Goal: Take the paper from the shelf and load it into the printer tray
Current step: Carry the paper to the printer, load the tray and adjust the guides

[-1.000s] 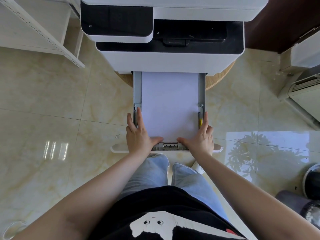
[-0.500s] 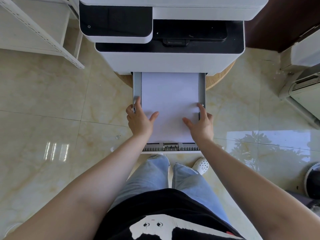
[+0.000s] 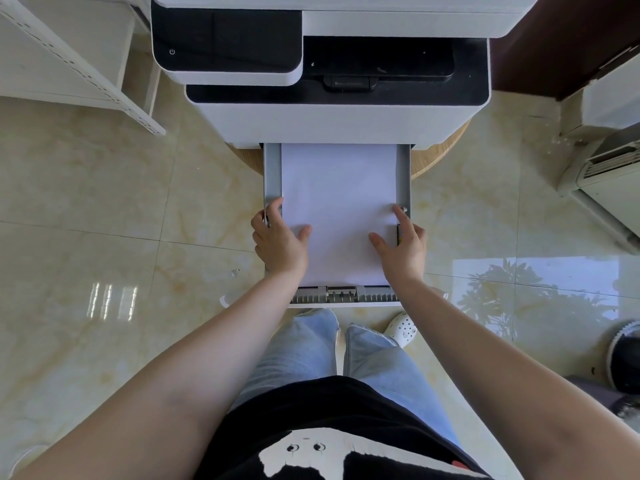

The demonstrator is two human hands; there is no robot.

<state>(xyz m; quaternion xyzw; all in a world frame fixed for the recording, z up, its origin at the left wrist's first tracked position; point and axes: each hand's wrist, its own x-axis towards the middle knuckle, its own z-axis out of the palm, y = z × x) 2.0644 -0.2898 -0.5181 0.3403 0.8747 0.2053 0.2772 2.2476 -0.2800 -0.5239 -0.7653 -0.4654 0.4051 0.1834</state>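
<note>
A white and black printer (image 3: 332,119) stands ahead of me with its grey paper tray (image 3: 272,168) pulled out toward me. A white stack of paper (image 3: 337,202) lies flat inside the tray. My left hand (image 3: 278,242) rests on the tray's left side rail, thumb spread over the paper's left edge. My right hand (image 3: 401,245) rests on the right side rail, thumb on the paper's right edge. Both hands have fingers apart and lie on top rather than gripping.
A white shelf unit (image 3: 69,57) stands at the upper left. The printer sits on a round wooden stand (image 3: 440,157). A white appliance (image 3: 609,188) is at the right, a dark round object (image 3: 623,358) at lower right. My legs and a white shoe (image 3: 401,327) are under the tray front.
Both hands moved from the tray's front end up along its sides and now rest on the side rails and paper edges. The tray's front sits slightly closer to the printer than a second ago.
</note>
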